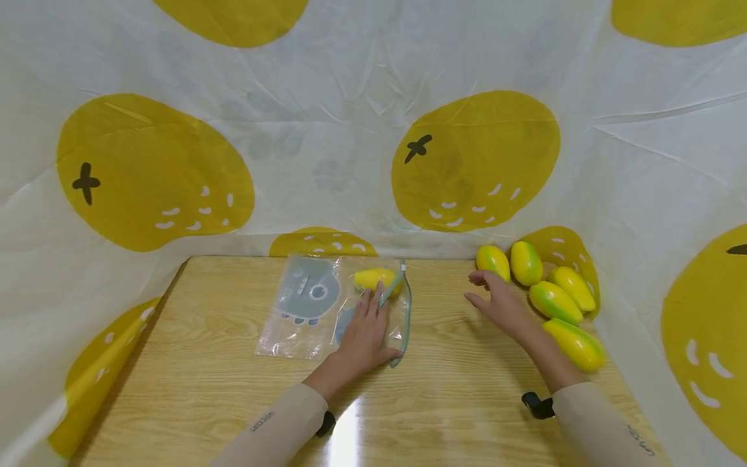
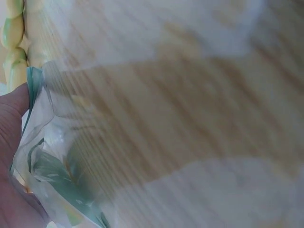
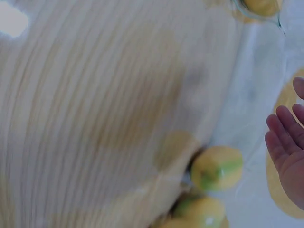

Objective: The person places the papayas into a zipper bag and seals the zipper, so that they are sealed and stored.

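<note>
A clear zip bag (image 1: pixel 309 347) with a blue-grey cartoon print lies flat on the table, its green zip edge (image 1: pixel 408 305) facing right and its mouth parted. Inside it, near the mouth, is a yellow mango (image 1: pixel 367 279). My left hand (image 1: pixel 364 334) rests on the bag with fingers stretched toward that mango and the thumb at the zip edge. My right hand (image 1: pixel 496 301) hovers beside several yellow-green mangoes (image 1: pixel 554 301), fingers loosely bent and nothing in them. In the right wrist view, the right hand (image 3: pixel 289 152) is apart from the nearest mango (image 3: pixel 216 166).
The wooden table (image 1: pixel 222 389) ends at the back and sides against a white cloth (image 1: pixel 327 162) printed with large yellow fruits. The loose mangoes are grouped at the table's right back corner, close to the cloth.
</note>
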The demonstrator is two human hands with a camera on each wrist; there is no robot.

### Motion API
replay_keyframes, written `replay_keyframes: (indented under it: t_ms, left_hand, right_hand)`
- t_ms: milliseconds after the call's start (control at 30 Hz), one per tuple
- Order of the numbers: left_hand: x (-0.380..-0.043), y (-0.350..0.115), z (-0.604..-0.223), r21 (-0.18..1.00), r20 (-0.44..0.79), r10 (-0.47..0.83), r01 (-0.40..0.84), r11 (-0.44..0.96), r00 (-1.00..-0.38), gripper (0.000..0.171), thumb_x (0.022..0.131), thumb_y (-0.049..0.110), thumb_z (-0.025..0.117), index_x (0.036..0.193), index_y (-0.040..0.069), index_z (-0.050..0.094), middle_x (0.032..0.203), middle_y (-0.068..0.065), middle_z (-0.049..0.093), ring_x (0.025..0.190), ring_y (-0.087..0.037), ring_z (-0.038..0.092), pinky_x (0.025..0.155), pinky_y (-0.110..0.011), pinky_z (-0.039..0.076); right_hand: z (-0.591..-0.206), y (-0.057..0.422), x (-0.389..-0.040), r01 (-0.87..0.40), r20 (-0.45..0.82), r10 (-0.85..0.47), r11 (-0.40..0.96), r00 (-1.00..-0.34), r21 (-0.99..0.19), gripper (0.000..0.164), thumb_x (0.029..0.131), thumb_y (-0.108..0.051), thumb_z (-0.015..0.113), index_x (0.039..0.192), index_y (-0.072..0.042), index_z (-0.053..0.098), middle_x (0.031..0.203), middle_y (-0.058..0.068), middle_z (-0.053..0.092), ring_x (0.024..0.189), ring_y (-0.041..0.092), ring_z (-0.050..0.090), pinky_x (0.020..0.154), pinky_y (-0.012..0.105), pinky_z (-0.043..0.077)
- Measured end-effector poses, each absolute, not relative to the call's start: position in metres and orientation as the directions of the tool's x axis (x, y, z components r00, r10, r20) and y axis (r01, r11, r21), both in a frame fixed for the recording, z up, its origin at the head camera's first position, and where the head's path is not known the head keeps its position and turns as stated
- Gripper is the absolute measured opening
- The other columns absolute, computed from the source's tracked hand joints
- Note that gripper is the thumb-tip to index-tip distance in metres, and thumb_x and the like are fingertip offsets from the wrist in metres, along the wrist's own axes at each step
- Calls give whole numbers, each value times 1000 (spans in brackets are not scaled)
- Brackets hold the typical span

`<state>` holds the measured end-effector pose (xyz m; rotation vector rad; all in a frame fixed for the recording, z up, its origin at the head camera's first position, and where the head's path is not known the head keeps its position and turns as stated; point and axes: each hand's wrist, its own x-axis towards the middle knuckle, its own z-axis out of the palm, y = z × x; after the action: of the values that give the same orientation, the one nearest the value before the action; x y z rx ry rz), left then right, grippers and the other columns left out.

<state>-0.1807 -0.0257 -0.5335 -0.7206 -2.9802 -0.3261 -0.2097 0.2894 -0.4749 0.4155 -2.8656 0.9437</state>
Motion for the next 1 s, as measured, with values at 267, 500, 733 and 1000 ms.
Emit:
replay_keyframes:
  t_ms: [267, 500, 733, 1000]
  left_hand:
    - [-182, -27, -535, 130, 110, 464, 476, 870, -879, 125, 68, 71, 84, 158, 0, 36, 174, -19, -1, 159, -42, 14, 129, -47, 22]
    - [-182, -29, -538, 133, 127, 473, 487, 863, -872, 125, 68, 71, 84, 158, 0, 36, 173, -20, 1, 158, -43, 15, 128, -47, 24]
    - [-179, -29, -538, 131, 128, 480, 494, 859, -868, 125, 69, 71, 84, 158, -1, 34, 173, -20, 2, 158, -44, 16, 128, -47, 24]
    - [-180, -30, -539, 134, 132, 484, 499, 856, -865, 125, 70, 71, 83, 159, -1, 33, 173, -21, 2, 158, -44, 16, 129, -46, 23]
  right_hand:
    - [-460, 332, -183, -228, 165, -166, 831, -972, -507, 58, 100, -28, 69, 143, 5, 49, 142, 31, 53, 131, 51, 49, 103, 68, 43]
    - [-468, 375, -159, -169, 152, -106, 847, -983, -504, 76, 97, -33, 73, 152, 4, 37, 152, 36, 39, 139, 58, 34, 105, 75, 33]
    - [-481, 410, -136, -106, 134, -44, 859, -990, -502, 97, 92, -32, 79, 153, 16, 23, 147, 47, 32, 132, 65, 32, 101, 78, 31]
    - [-500, 442, -118, -67, 87, -27, 862, -996, -502, 100, 90, -29, 81, 148, 26, 22, 138, 54, 36, 124, 68, 38, 98, 77, 34]
